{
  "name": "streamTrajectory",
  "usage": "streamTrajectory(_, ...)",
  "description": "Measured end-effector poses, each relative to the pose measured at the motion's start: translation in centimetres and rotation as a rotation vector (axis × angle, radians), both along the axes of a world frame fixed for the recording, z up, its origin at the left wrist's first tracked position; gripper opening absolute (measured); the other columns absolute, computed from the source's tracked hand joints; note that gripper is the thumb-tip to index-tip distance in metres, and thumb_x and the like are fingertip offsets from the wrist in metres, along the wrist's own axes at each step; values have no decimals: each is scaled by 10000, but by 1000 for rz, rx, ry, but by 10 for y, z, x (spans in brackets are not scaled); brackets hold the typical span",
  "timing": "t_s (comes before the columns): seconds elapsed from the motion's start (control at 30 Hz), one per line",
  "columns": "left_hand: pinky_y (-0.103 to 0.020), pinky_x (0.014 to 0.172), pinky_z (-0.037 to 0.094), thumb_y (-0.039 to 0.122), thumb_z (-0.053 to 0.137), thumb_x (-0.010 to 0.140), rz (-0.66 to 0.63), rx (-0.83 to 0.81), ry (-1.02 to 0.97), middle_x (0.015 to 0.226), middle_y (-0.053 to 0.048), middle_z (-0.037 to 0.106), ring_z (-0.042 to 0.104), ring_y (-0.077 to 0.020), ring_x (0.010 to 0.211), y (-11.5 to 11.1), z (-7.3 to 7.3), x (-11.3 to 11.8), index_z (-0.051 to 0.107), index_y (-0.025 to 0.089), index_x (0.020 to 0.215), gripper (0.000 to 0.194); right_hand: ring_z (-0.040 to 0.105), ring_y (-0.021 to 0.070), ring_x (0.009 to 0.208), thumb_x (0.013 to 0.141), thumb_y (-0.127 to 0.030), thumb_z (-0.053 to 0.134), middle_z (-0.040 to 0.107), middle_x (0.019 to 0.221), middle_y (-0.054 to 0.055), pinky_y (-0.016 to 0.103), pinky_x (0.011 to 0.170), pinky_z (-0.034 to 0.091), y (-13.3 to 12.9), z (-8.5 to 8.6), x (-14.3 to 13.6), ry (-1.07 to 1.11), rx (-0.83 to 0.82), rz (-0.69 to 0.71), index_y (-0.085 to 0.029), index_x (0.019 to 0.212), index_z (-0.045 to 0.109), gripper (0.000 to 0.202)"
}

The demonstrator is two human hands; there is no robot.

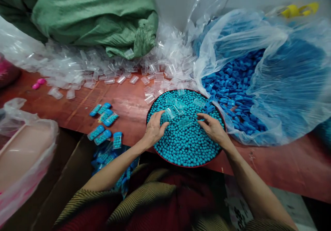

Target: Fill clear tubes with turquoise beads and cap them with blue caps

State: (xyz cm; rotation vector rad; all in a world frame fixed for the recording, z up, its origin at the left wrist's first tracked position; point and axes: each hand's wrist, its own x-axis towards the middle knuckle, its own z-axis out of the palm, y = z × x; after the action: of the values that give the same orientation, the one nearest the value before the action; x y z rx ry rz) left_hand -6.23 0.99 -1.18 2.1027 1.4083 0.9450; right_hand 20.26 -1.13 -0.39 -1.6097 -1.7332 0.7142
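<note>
A round red-rimmed tray (178, 164) full of small turquoise beads (188, 148) stands in front of me. Over its left side is my left hand (155, 129), its thumb and fingers apart. The fingertips come close to a clear plastic case (170, 113); whether they touch it I cannot tell. Several more clear cases lie on the beads, among them one near the middle (179, 107). My right hand (212, 129) hovers over the tray's right side, thumb and forefinger apart, with nothing visible between them. Blue caps (209, 107) lie at the tray's upper right edge.
A plastic bag (289, 76) spills blue caps (232, 86) on the right. Loose clear cases (113, 67) are heaped behind, under a green sack (95, 13). Filled blue-capped cases (111, 119) sit left on the red table (129, 120); more (126, 176) lie below its edge.
</note>
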Motion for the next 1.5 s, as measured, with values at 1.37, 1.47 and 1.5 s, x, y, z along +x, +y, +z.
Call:
streamTrajectory(1.37,-286,756,486,164,639,720,211,-463,-773,905,-22,632,589,-146,794,-16,-5,55,596,200,984,269,635,162,636,755,-226,495,629,766,6,292,532,556,-8,-5,-67,495,-286,37,-221,1115,501,360)
streamTrajectory(1.47,-274,719,487,174,633,721,205,-521,-762,869,-11,620,583,-129,728,-17,-6,54,571,186,961,248,628,163,752,752,-249,560,599,1047,70,301,591,552,-9,-2,-67,338,-219,134,-209,1188,479,446)
streamTrajectory(1.5,-275,712,491,181,625,728,212,-548,-744,869,-11,617,587,-128,716,-19,-6,53,556,181,961,243,620,166,777,760,-257,573,579,1076,83,317,633,553,-10,-1,-68,254,-181,157,-198,1214,468,469)
